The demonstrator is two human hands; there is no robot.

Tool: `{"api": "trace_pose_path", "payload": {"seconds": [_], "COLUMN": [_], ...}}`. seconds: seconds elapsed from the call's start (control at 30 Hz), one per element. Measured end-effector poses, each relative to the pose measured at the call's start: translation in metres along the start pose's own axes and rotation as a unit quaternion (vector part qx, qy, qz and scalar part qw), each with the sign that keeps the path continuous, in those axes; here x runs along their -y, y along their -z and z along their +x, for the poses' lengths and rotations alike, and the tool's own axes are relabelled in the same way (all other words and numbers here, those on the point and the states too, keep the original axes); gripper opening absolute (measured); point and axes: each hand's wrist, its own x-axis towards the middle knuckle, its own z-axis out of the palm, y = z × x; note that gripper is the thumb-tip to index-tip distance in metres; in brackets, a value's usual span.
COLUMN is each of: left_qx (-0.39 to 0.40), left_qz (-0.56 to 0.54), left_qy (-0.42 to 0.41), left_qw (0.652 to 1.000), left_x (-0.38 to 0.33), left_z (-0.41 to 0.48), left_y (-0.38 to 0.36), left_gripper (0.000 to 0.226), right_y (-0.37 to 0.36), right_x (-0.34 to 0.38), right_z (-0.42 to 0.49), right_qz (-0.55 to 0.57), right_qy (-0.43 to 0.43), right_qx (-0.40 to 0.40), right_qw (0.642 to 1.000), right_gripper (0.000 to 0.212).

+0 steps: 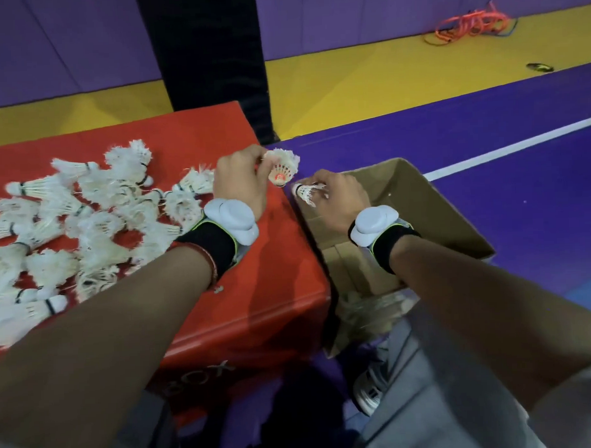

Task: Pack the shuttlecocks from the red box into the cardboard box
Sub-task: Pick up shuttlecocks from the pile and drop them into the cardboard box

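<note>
The left hand (240, 182) pinches the first shuttlecock (283, 165) by its feather skirt. Its cork faces the camera, and it hangs just outside the far left corner of the cardboard box (448, 218). The right hand (340, 202) curls its fingers round the second shuttlecock (305, 191), cork pointing left, right at that box's left rim. Deep in the box's near end lies a pale, blurred heap that looks like shuttlecocks already packed. To the left of the cardboard box, touching or nearly touching it, stands the red box (272, 275), and the loose pile (86, 224) is spread across its flat top. Each wrist wears a black band with a white sensor unit (235, 222). Beyond the box a white court line (519, 142) crosses the purple floor, and far behind it lies a tangle of orange cord (471, 25). A shoe (368, 389) shows at the box's near corner.

In my judgement the first shuttlecock is the one at risk. It sits over the seam between the two boxes, so a release there could send it down the gap or onto the floor. The left forearm also passes low beside the pile and could sweep some off the edge. A tight grip may crush the frayed feathers.

The near face of the red box reads "BOX", upside down from here, and anything further is lost in shadow. The red mark on the first shuttlecock's cork cannot be read.
</note>
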Motion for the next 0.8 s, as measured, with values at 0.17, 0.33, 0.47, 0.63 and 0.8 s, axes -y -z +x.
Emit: {"api": "trace_pose_path", "payload": {"seconds": [0.17,0.33,0.47,0.63,0.8], "left_qx": [0.087,0.11,0.12,0.176,0.157], "left_qz": [-0.021,-0.045,-0.057,-0.079,-0.018], "left_qy": [0.02,0.041,0.058,0.071,0.081], "left_qw": [0.996,0.992,0.989,0.979,0.984], "left_x": [-0.037,-0.055,-0.056,-0.054,-0.043], "left_z": [-0.014,-0.033,-0.039,-0.042,-0.049], "left_y": [-0.062,-0.101,-0.116,-0.12,-0.106], "left_gripper": [0.01,0.014,0.016,0.019,0.024], "right_y": [0.03,0.038,0.036,0.036,0.032], "right_x": [-0.064,-0.099,-0.106,-0.103,-0.093], "right_z": [-0.013,-0.02,-0.019,-0.02,-0.022], "right_qz": [-0.015,0.007,-0.006,-0.026,-0.042], "right_qy": [-0.085,-0.142,-0.135,-0.128,-0.117], "right_qx": [0.008,0.044,0.063,0.078,0.075], "right_qw": [0.996,0.989,0.989,0.988,0.989], "right_gripper": [0.031,0.035,0.041,0.045,0.05]}}
